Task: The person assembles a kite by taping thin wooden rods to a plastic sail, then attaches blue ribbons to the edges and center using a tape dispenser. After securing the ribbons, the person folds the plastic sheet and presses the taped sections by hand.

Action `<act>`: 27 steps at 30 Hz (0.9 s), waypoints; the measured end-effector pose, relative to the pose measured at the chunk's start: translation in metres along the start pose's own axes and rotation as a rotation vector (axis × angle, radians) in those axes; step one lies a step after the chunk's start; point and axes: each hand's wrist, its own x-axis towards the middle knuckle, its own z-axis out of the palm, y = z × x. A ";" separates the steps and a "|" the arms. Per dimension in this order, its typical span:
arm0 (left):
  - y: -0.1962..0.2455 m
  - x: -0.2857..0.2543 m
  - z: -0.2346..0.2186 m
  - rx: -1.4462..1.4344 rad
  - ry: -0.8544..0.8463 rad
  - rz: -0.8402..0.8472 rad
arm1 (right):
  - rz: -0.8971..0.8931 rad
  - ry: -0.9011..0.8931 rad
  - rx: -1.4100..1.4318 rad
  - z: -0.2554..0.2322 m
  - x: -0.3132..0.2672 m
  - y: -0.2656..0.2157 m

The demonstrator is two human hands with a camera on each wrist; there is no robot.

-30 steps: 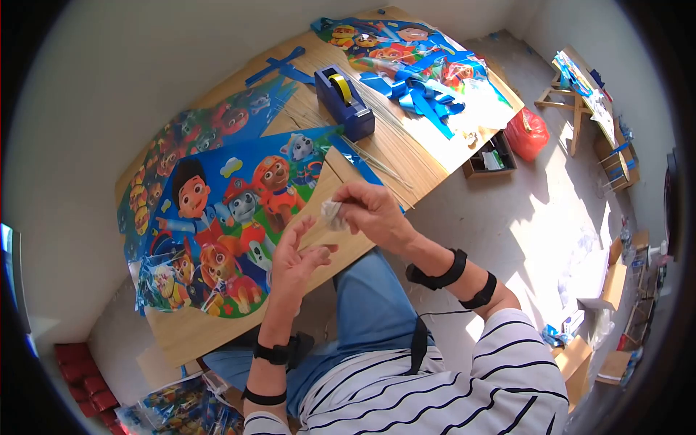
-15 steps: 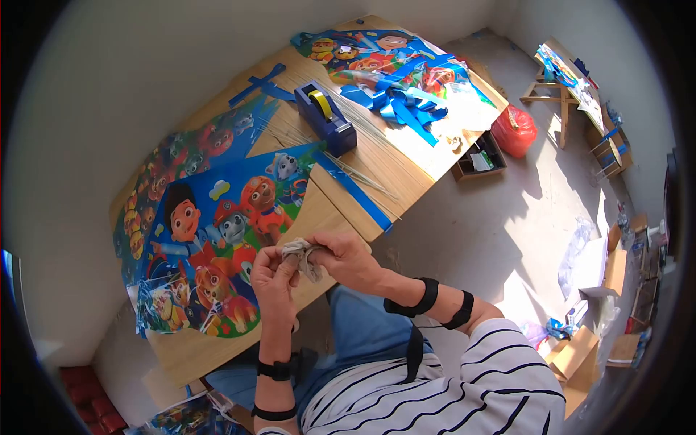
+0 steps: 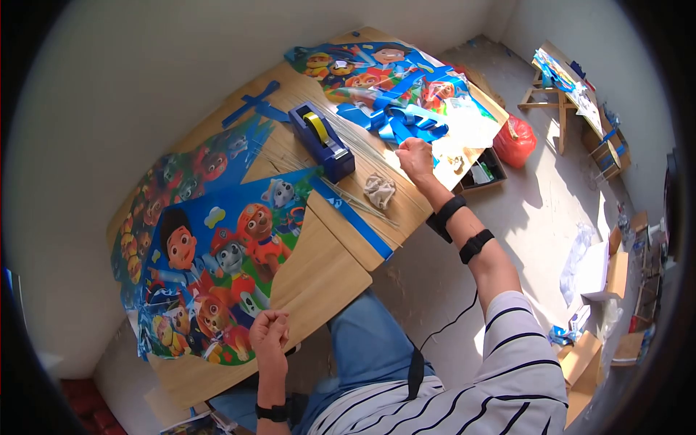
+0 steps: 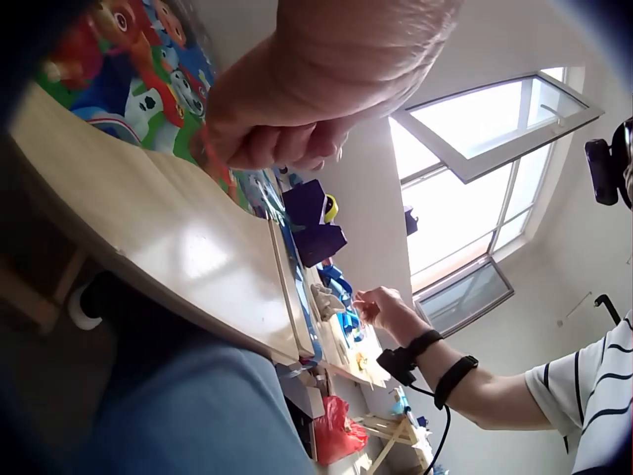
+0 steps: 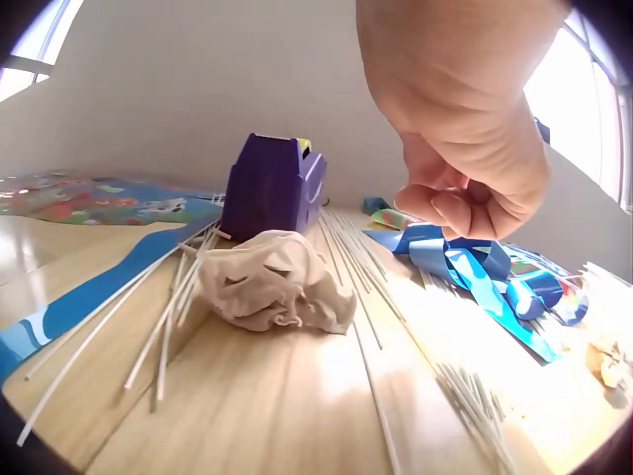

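The crumpled whitish cloth (image 3: 379,190) lies on the thin pale sticks beside the blue tape dispenser (image 3: 322,142). Past the cloth, the right hand (image 3: 419,161) hovers at the near edge of the tangled blue ribbons (image 3: 395,116). Its fingers are curled with nothing visible in them, and the right wrist view shows the hand (image 5: 470,148) above the ribbons (image 5: 465,262), right of the cloth (image 5: 272,284). The left hand (image 3: 270,337), loosely curled and holding nothing visible, is by the lower edge of the printed cartoon sheet (image 3: 217,275).
Another printed sheet (image 3: 319,64) lies at the table's far end under the ribbons. A blue strip (image 3: 355,217) runs along the table's side. On the floor beyond are a red bag (image 3: 516,141) and an open box (image 3: 484,172); a small wooden stand (image 3: 562,109) is farther right.
The cloth, held by both hands half a second ago, now lies on the table. The right hand has moved away towards the ribbons; the left has dropped back towards the body.
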 end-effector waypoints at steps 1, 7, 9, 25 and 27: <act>0.000 -0.003 -0.001 0.005 0.010 -0.011 | 0.084 -0.028 0.037 0.005 0.021 0.008; -0.005 -0.008 -0.010 0.074 0.074 -0.050 | 0.192 0.017 -0.284 0.007 0.069 0.017; -0.007 -0.007 -0.012 0.095 0.082 -0.061 | 0.222 -0.066 -0.354 0.014 0.075 0.017; -0.016 0.000 -0.008 0.172 0.107 -0.138 | -0.060 0.092 -0.396 0.021 0.116 -0.024; -0.014 -0.001 -0.010 0.173 0.112 -0.153 | -0.101 0.135 -0.441 0.025 0.121 -0.024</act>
